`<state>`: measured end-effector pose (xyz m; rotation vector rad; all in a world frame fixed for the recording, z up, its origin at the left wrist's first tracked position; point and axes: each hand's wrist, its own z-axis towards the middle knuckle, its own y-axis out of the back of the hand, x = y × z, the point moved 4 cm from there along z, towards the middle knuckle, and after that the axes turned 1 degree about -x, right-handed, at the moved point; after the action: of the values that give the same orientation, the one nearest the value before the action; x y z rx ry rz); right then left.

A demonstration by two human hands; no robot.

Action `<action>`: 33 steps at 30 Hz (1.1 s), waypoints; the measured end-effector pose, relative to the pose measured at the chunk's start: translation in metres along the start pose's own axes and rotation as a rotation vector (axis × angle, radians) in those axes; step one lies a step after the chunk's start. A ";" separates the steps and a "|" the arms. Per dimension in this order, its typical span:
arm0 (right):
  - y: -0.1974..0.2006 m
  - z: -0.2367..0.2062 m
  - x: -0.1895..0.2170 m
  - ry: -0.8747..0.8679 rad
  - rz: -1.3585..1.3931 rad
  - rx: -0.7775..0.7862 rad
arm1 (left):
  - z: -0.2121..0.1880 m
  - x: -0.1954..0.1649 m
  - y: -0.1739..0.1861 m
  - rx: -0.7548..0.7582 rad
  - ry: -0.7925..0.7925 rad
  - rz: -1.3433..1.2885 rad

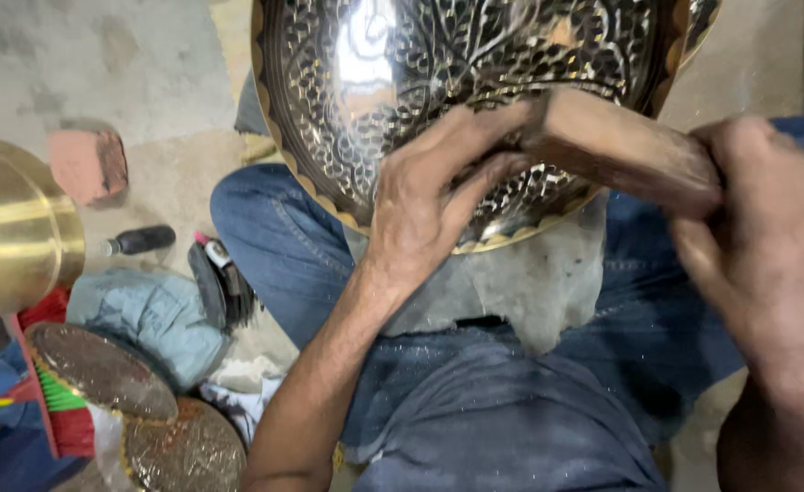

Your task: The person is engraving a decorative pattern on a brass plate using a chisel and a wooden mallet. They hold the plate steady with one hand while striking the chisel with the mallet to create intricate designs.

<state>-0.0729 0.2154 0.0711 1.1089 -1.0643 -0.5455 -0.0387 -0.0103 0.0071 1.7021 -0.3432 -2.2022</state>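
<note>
While the left hand (pixel 425 196) is pinching the tip of a wooden tool (pixel 616 146) against the engraved brass plate (pixel 438 82), the right hand (pixel 766 246) is wrapping closed fingers around its handle.

Dusty blue jeans, bare forearms.

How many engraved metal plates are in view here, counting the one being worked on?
3. The large shiny engraved plate rests on the person's lap under the left hand. Two duller round plates lie overlapping at lower left. Others may be hidden beyond the frame.
</note>
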 end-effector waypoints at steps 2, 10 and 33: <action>0.000 0.001 -0.001 -0.077 -0.011 0.017 | 0.000 -0.001 0.002 -0.006 -0.019 0.006; -0.005 -0.004 -0.006 -0.201 -0.111 0.043 | -0.001 -0.003 0.002 0.002 -0.032 0.016; -0.023 -0.008 -0.052 -0.456 0.535 -0.199 | -0.050 -0.016 0.040 -0.685 0.071 -0.492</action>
<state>-0.0847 0.2515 0.0286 0.4942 -1.5980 -0.4653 0.0177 -0.0391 0.0243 1.5487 0.8404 -2.1732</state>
